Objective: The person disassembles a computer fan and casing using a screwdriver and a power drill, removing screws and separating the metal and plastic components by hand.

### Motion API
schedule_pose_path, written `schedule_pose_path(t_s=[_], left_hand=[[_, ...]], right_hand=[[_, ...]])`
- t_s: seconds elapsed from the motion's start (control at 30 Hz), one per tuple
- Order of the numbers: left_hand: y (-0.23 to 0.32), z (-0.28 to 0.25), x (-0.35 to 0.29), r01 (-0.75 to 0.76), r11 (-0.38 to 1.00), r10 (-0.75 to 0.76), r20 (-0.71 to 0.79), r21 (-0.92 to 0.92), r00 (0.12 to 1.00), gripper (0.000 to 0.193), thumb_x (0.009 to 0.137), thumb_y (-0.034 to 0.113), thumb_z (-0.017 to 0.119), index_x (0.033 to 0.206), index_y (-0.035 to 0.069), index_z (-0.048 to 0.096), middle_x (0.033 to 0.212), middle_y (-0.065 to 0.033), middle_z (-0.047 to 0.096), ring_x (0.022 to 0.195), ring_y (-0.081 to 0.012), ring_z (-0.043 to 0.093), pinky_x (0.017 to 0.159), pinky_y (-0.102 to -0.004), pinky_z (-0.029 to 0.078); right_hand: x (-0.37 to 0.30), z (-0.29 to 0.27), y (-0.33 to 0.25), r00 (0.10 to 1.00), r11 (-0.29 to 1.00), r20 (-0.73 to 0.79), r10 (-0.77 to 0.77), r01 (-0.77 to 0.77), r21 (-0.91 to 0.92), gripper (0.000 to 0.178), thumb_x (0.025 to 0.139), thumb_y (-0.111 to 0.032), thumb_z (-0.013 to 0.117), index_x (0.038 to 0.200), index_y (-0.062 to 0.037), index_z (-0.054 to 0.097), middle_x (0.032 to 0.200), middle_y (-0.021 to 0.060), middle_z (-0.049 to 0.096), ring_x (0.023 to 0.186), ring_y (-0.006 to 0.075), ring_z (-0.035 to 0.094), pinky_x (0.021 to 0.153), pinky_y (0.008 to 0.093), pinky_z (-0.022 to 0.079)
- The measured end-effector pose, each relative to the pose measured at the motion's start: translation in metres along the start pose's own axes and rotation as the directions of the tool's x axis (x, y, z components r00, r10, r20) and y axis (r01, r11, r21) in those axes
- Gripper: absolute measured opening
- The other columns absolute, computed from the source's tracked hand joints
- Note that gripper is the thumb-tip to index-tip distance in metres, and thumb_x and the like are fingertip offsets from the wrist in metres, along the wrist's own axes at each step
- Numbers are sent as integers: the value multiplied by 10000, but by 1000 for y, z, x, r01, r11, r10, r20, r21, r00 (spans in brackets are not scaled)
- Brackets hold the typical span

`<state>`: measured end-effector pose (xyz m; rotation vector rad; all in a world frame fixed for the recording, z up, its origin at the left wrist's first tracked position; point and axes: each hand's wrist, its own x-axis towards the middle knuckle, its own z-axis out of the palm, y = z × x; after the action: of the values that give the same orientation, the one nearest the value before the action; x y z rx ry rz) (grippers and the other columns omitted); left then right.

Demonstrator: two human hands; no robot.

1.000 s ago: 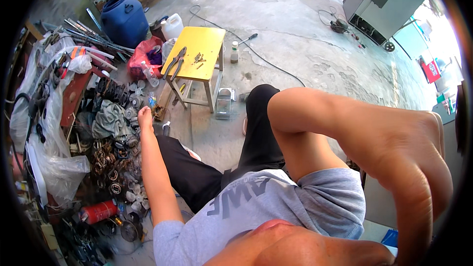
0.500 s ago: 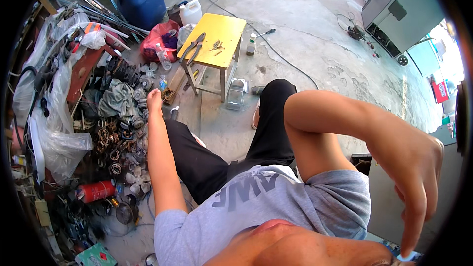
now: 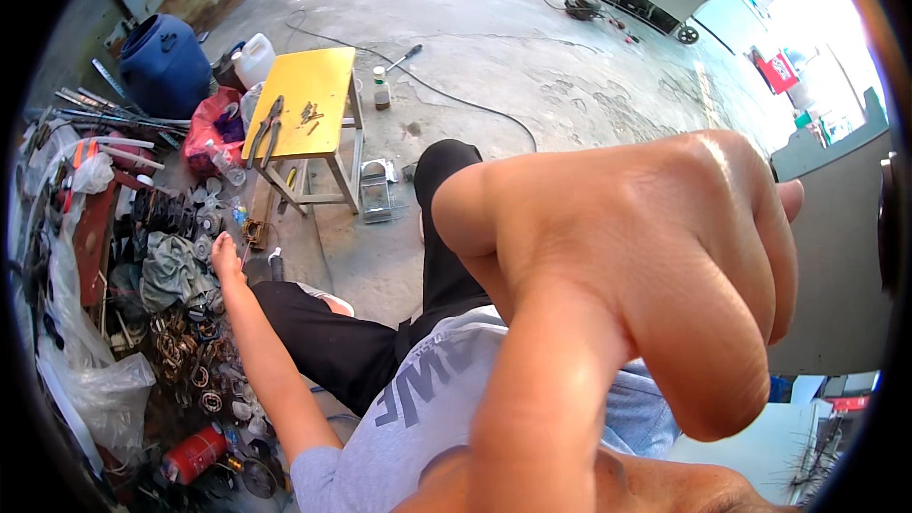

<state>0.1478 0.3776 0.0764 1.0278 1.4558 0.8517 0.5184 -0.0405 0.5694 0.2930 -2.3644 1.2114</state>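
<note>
Very close in front of me, my right hand (image 3: 627,256) fills the middle and right of the view. One finger stretches down past the lower edge, apart from the other fingers, which are bent. Nothing shows in this hand. The stretched finger's tip is out of view. My left hand (image 3: 226,256) is small and far off, beside a heap of metal parts (image 3: 185,351) and a grey cloth (image 3: 176,271). Its fingers look curled. A thin pinkish line shows beside them, but what they hold, if anything, is too small to make out.
A yellow-topped stool (image 3: 309,95) carries black-handled pliers (image 3: 267,133) and several small brass-coloured pieces (image 3: 310,117). Around it stand a blue barrel (image 3: 163,66), a white jug (image 3: 255,61) and a small bottle (image 3: 381,88). A cable (image 3: 437,87) crosses the concrete floor. A red cylinder (image 3: 195,454) lies lower left.
My right hand has swung from the right edge toward the middle and now looks much bigger. The view has turned, so the stool and my left hand appear farther left and lower.
</note>
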Motion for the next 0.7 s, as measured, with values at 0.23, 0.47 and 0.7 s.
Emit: schedule_pose_path(t_s=[0.23,0.47,0.7], left_hand=[[10,-23,-8,24,999,-23,-29,31,999,337,917,304,625,1238,207,589,1220,15,599,1137,-183,548,930,-472,376],[15,-6,-14,38,997,-36,-21,74,999,344,922,312,614,1251,217,586,1221,20,599,1141,-178,551,922,-445,381],[25,-7,-32,76,996,-74,-37,54,997,349,929,319,602,1262,216,588,1249,24,588,1155,-161,549,908,-414,386]], right_hand=[[-8,22,-14,957,972,167,236,-229,-58,394,931,-324,548,596,-121,506,623,21,515,712,169,584,933,483,390],[-2,35,-28,937,950,161,310,-299,-89,410,937,-355,550,596,-137,489,615,-4,501,716,150,578,933,469,382],[-5,16,-25,981,982,67,180,-176,-68,426,944,-385,553,595,-153,472,608,-30,488,720,131,573,933,455,374]])
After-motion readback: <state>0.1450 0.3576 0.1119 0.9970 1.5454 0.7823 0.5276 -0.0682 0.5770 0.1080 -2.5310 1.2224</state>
